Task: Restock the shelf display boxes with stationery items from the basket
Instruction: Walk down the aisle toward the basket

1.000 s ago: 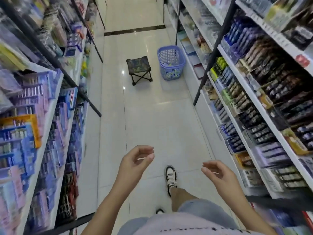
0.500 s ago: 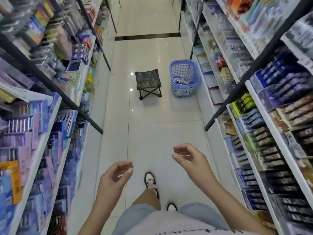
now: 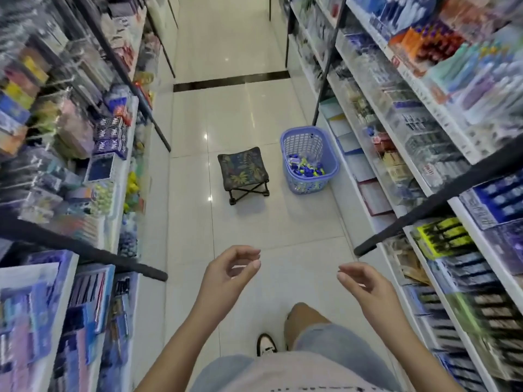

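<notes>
While both the left hand (image 3: 229, 274) and right hand (image 3: 365, 288) hang loosely curled and empty at lower centre, restocking is judged pending; packets remain in the blue basket (image 3: 307, 176), centre-right.

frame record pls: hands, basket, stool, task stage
left hand: loosely curled, holds nothing
right hand: loosely curled, holds nothing
basket: blue, on floor ahead, beside right shelving, apart from both hands
packets: small, blue and yellow, in basket's near end
stool: folding, patterned seat, left of basket, not touching it
task stage: nothing picked up
</notes>
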The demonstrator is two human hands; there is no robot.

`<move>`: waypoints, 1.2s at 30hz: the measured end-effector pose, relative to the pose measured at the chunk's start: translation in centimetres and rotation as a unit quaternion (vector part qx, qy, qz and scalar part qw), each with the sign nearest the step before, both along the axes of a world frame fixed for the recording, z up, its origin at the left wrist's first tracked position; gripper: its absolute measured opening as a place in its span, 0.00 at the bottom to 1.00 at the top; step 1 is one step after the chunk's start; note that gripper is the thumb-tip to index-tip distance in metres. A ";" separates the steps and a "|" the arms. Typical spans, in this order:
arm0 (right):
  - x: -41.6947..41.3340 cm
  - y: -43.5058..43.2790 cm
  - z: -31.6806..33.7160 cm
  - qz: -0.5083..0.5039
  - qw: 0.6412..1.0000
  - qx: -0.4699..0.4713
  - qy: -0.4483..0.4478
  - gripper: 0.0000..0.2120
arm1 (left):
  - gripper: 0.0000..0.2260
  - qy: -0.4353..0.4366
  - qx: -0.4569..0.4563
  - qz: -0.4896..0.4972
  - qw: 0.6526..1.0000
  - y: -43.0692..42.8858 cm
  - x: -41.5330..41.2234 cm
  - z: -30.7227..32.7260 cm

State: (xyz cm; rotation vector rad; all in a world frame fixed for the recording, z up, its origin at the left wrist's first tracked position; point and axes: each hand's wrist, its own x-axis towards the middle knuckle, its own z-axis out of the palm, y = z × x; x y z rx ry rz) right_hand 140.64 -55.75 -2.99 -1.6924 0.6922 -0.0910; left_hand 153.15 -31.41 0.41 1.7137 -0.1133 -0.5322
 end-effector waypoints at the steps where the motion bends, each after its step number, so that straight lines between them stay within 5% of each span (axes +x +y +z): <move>1: 1.7 -0.4 -0.1 0.000 1.000 -0.003 -0.001 0.05 | 0.06 0.000 0.001 -0.002 1.000 -0.4 1.8 -0.1; 17: 36.2 -2.3 1.5 0.146 0.987 -0.026 -0.059 0.05 | 0.07 0.013 0.042 0.145 0.989 -1.1 25.6 -1.9; 36: 52.9 -12.1 -4.1 -0.168 0.985 0.003 0.046 0.06 | 0.05 0.008 0.047 -0.166 0.985 -19.0 61.3 -1.6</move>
